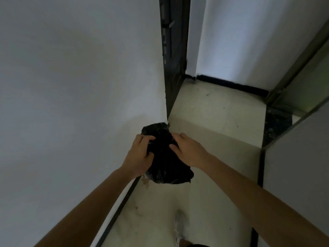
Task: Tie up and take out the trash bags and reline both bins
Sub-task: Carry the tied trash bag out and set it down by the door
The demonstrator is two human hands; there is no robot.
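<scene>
A black trash bag [165, 163] hangs in front of me in a dim corridor, just right of the white wall's corner. My left hand [140, 155] grips the bag's left side with curled fingers and thumb. My right hand [187, 150] lies on the bag's upper right, fingers curled over the plastic. The bag's bottom hangs free above the pale floor. No bin is in view.
A white wall [80, 86] fills the left. A dark door frame [173, 50] stands ahead at the wall's corner. The pale tiled floor [213, 113] has black skirting. A grey panel with a metal frame [293, 77] runs along the right. My shoe [179, 227] shows below.
</scene>
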